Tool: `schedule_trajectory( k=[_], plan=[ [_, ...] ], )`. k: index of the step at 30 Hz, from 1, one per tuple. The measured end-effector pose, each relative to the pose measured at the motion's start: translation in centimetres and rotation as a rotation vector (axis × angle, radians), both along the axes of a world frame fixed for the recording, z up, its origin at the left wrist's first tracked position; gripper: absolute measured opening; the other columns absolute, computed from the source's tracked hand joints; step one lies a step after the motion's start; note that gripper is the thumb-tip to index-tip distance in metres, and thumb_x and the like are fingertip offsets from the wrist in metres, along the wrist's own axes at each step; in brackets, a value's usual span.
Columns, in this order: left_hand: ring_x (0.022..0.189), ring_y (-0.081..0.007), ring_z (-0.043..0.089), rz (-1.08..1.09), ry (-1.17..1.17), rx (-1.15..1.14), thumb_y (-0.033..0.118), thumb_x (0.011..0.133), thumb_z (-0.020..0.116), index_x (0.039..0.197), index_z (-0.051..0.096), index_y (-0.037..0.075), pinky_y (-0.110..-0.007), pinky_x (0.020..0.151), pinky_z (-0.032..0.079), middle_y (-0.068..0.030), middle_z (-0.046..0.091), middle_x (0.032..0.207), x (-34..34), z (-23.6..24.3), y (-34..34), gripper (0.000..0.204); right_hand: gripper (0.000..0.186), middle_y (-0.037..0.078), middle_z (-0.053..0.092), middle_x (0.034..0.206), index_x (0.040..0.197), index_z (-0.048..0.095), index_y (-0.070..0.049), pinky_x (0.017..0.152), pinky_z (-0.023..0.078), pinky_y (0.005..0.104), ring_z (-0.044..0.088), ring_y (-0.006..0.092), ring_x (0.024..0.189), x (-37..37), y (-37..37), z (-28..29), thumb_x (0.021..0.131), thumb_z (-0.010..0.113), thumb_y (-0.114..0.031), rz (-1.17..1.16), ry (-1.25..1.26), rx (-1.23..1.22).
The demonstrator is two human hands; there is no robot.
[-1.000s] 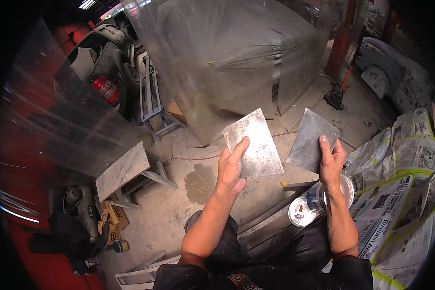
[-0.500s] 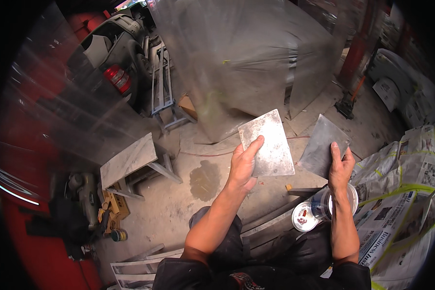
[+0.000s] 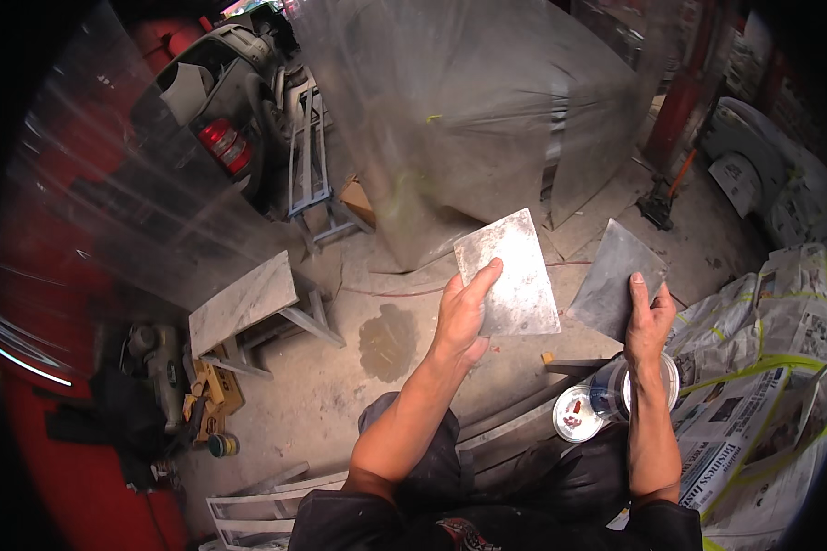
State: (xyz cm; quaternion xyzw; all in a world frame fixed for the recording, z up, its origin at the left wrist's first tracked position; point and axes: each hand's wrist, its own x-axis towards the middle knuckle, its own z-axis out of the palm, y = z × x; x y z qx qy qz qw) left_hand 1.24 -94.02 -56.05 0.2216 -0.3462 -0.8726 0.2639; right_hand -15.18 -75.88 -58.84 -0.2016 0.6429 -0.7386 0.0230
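My left hand [image 3: 462, 310] is closed on a flat, light metal plate [image 3: 515, 275] with dark specks, the thumb lying over its face. A darker grey, thin square sheet [image 3: 606, 280] is gripped by my right hand [image 3: 650, 317], thumb on the near face. The plate and the sheet are held up side by side with a gap between them. The fingers behind both are mostly hidden. Below my right forearm stand a white-rimmed bucket [image 3: 608, 390] and a round white lid or can top [image 3: 577, 413] with reddish-brown smears.
A small bench with a marbled top [image 3: 243, 303] stands at left, near a cardboard box [image 3: 219, 399]. Plastic sheeting [image 3: 487, 119] drapes a large shape ahead. Newspaper-masked car parts [image 3: 735, 432] line the right. A metal frame [image 3: 312, 174], a jack [image 3: 657, 202] and a hose [image 3: 404, 294] are on the floor.
Both hands keep their grip, and the plate and sheet stay almost still. The view has shifted only very slightly.
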Motion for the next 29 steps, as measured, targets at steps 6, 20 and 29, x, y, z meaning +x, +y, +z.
schedule_trajectory(
  k=[6,20,29],
  plan=[
    [0.092,-0.0158,0.067,0.018,0.002,0.028,0.016,0.091,0.066,0.114,0.059,0.002,-0.032,0.082,0.055,-0.0075,0.068,0.104,0.0,0.1,0.1,0.028,0.024,0.003,0.067,0.096,0.107,0.066,0.002,0.078,0.045,0.0236,0.056,0.0079,0.084,0.1,0.0,0.3,0.097,0.062,-0.019,0.006,0.021,0.007],
    [0.091,-0.0152,0.067,0.002,-0.009,0.037,0.017,0.093,0.064,0.115,0.059,0.002,-0.032,0.080,0.056,-0.0073,0.068,0.104,-0.1,0.0,0.2,0.027,0.026,0.004,0.067,0.104,0.113,0.065,0.002,0.084,0.046,0.0230,0.058,0.0086,0.089,-0.5,0.5,-0.6,0.096,0.064,-0.019,0.008,-0.001,0.012],
    [0.092,-0.0158,0.068,-0.032,0.006,0.031,0.018,0.093,0.064,0.119,0.057,0.001,-0.032,0.081,0.057,-0.0076,0.067,0.106,0.1,-0.2,0.1,0.031,0.027,0.004,0.067,0.104,0.115,0.064,0.002,0.084,0.046,0.0231,0.058,0.0088,0.089,-0.7,0.6,-0.8,0.097,0.063,-0.019,0.018,0.036,0.040]
  ],
)
